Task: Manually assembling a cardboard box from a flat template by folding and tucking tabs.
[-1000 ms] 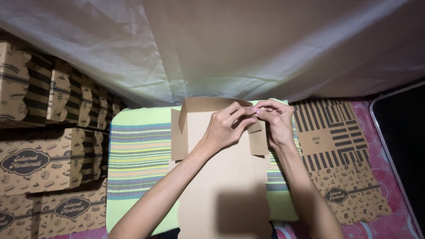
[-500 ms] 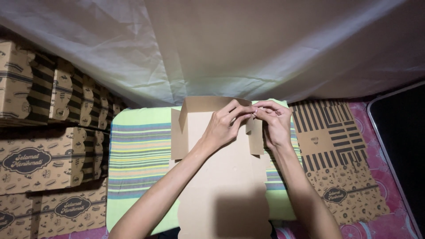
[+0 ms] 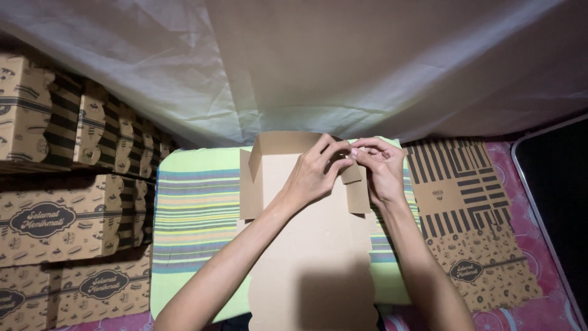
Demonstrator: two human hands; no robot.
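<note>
Cardboard box blank (image 3: 306, 245) ran lengthwise away from the person, and both hands, left hand (image 3: 312, 178) and right hand (image 3: 383, 171), pinched its far right corner flap (image 3: 354, 184).

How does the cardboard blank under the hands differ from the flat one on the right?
The blank under the hands shows its plain brown side; the flat blank on the right shows a printed side with dark stripes. The first has flaps folded up at the far end, pinched by the left hand and right hand; the second lies untouched. Both are brown cardboard.

The hands (image 3: 349, 168) hide the cardboard box's (image 3: 306, 245) far right corner; its near end is cut off.
</note>
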